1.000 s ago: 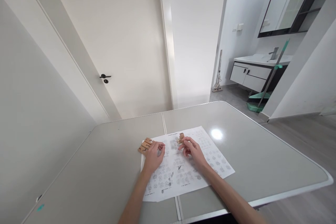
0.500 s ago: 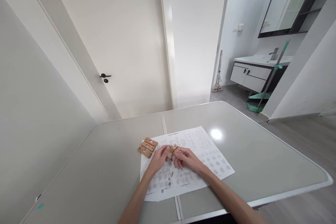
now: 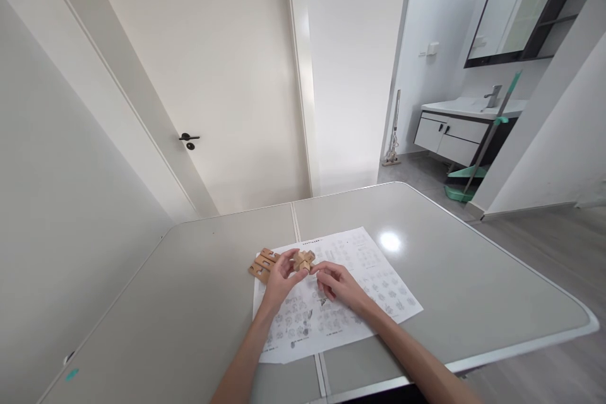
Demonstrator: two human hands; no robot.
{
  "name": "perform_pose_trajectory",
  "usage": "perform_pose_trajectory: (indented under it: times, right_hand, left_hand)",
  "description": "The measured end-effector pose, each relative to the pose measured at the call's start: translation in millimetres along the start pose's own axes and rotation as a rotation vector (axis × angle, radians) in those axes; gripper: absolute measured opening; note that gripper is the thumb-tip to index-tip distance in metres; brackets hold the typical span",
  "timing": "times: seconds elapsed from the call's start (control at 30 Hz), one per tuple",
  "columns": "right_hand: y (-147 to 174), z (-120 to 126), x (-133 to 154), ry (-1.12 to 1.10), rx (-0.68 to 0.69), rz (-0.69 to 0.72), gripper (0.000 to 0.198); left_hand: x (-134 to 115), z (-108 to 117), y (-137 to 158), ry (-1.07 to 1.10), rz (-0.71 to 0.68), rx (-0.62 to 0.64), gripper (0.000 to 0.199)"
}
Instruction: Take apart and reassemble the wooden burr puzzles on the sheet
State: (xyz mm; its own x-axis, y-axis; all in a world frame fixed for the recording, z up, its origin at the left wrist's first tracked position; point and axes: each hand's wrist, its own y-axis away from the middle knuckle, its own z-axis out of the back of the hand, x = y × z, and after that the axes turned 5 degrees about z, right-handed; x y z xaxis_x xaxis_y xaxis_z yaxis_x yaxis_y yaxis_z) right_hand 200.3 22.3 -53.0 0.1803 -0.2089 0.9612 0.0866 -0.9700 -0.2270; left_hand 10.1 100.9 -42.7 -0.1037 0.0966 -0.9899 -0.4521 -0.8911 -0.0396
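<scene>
My left hand [image 3: 280, 279] grips a small star-shaped wooden interlocking puzzle [image 3: 304, 259] between thumb and fingers, above the printed sheet. Close by on the right is my right hand [image 3: 339, 282], its index fingertip at the puzzle's lower right edge; whether it touches cannot be made out. Its thumb is apart from the puzzle and the other fingers are loosely bent, with nothing visible in them. Flat notched wooden pieces [image 3: 258, 270] lie side by side left of my left hand, which partly hides them. Under both hands is the white paper sheet [image 3: 392, 290] with rows of small printed figures.
The grey table [image 3: 199, 303] has a metal-edged seam down its middle. Beyond it stands a white door with a black handle [image 3: 190, 137]. At the right are a sink cabinet [image 3: 449, 132], a mop [image 3: 394, 139] and a green dustpan [image 3: 459, 193].
The puzzle has been turned and raised slightly, and now shows its star shape. My left hand has shifted up over the flat pieces. The right hand's thumb has come away from the puzzle.
</scene>
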Motion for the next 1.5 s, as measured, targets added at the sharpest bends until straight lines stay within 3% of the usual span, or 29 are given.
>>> perform_pose_trajectory:
  times: [0.17,0.4,0.57,0.67,0.83,1.0,1.3,1.5]
  right_hand:
    - [-4.7,3.6,-6.4,-0.024,-0.161,0.016,0.043]
    - [-6.3,3.2,-7.6,-0.019,-0.165,0.023,0.045]
    - [-4.9,1.2,-3.2,-0.060,-0.109,0.007,0.046]
    - [-3.1,1.1,0.9,-0.089,-0.054,-0.027,0.046]
    - [-1.4,4.0,5.7,-0.147,0.055,-0.107,0.047]
    - [-0.9,7.7,7.0,-0.171,0.151,-0.172,0.049]
    - [1.2,9.4,7.0,-0.136,0.130,-0.155,0.037]
    - [2.0,9.1,13.1,-0.131,0.198,-0.154,0.035]
  left_hand:
    - [-2.2,-3.8,2.4,-0.039,-0.041,0.042,0.065]
    - [-2.4,-7.8,5.0,-0.080,-0.053,0.086,0.065]
    - [-1.7,-7.6,3.5,-0.010,0.012,0.179,0.057]
    - [-2.0,-7.3,3.1,-0.019,0.027,0.157,0.059]
    - [-1.8,-4.8,1.5,-0.055,-0.055,0.112,0.058]
    - [2.4,-1.6,-0.2,-0.042,-0.045,0.192,0.056]
    - [0.7,-0.6,2.9,-0.061,-0.045,0.229,0.062]
    - [-4.5,0.3,4.5,0.026,-0.073,0.302,0.061]
